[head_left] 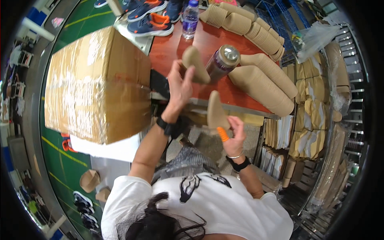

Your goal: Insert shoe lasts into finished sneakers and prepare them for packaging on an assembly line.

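My left hand [180,87] is closed on a tan moulded shoe insert [194,61], held tilted over the red-brown tabletop [172,50]. My right hand [235,138], lower and nearer my body, grips a second tan shoe insert [216,112] by its lower end, the narrow end pointing up. An orange finger cot [222,134] covers one digit of that hand. Just right of the left hand's insert stands a metal-topped drink can or flask [223,60]. Nested stacks of similar inserts [262,86] lie on the table to the right.
A large taped cardboard box [80,86] stands at my left. Dark blue and orange sneakers [150,25] and a water bottle [191,20] are at the table's far side. More nested inserts [244,28] lie far right. A rack [348,100] with brown paper bundles [310,108] borders the right.
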Available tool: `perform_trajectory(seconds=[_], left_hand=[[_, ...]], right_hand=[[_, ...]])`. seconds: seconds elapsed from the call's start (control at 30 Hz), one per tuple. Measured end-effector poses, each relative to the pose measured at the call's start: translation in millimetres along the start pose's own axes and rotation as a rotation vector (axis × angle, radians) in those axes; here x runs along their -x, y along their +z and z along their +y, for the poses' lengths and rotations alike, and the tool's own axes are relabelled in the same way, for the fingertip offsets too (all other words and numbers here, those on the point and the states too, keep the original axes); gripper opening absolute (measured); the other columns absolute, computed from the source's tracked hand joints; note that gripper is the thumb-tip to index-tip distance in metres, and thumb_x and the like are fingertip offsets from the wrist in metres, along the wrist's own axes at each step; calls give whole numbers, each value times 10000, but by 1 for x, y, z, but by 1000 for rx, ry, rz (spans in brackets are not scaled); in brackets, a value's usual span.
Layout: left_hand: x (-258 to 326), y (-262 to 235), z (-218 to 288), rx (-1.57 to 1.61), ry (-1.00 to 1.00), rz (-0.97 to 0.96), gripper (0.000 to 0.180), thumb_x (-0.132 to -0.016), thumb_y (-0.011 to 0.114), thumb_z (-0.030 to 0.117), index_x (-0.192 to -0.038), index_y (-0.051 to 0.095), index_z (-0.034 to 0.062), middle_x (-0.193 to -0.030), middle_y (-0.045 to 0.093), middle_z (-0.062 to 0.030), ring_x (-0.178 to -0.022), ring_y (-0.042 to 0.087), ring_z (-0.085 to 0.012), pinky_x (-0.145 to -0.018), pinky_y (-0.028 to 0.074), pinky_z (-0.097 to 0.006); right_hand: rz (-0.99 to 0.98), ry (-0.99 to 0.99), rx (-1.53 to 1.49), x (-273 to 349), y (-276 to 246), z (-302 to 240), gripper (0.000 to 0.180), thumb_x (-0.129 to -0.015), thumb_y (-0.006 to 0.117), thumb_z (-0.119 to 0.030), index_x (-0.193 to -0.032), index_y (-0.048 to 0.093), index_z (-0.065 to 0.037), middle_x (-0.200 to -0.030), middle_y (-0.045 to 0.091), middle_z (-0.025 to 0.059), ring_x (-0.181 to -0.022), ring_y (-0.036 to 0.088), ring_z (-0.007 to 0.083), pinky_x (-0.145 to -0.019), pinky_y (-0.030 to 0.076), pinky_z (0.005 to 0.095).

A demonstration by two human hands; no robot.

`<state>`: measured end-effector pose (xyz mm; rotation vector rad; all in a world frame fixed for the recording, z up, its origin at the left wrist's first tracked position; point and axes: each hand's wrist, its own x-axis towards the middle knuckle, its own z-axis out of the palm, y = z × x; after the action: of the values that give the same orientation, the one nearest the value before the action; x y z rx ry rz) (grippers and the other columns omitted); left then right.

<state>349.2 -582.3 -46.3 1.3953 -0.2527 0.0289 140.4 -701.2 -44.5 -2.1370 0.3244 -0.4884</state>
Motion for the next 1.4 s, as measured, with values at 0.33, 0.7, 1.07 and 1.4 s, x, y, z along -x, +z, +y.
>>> perform_trajectory(seconds=[0.33, 0.7, 1.07, 1.4], left_hand=[[176, -138, 120, 353, -103, -15, 373, -903, 558, 55, -1266, 480, 19, -1115, 557, -85, -1007, 528, -142, -829, 446, -248], [329, -345, 138, -426, -24, 491, 202, -823, 666, 138, -785, 548, -22, -878, 497, -65, -731, 491, -153, -626, 394, -280], [329, -409, 125, -960, 60, 621, 393, -753, 623, 20, -1137, 539, 39, -932, 539, -183, -830, 586, -361, -717, 481, -405], [278, -435, 132, 157, 68, 939, 398, -748, 670, -41, -1118, 525, -24, -952, 611, -68, -902, 600, -160, -785, 508, -288]], right_hand=[[-182, -470, -125, 35, 28, -102, 510, -759, 765, -154, -1131, 477, 41, -1073, 630, 206, -948, 648, 250, -802, 528, 320], [-739, -885, -200, 105, 215, -221, 350, -712, 760, -192, -974, 597, -27, -1000, 636, 143, -903, 617, 324, -784, 500, 355], [-773, -1103, -9, -3, 401, -174, 205, -729, 713, -125, -932, 691, -108, -1126, 624, 106, -1010, 608, 284, -865, 481, 344], [-1282, 247, -1259, 82, 400, -276, 241, -885, 508, 6, -1117, 568, 33, -1088, 618, 144, -1008, 594, 227, -910, 479, 339]])
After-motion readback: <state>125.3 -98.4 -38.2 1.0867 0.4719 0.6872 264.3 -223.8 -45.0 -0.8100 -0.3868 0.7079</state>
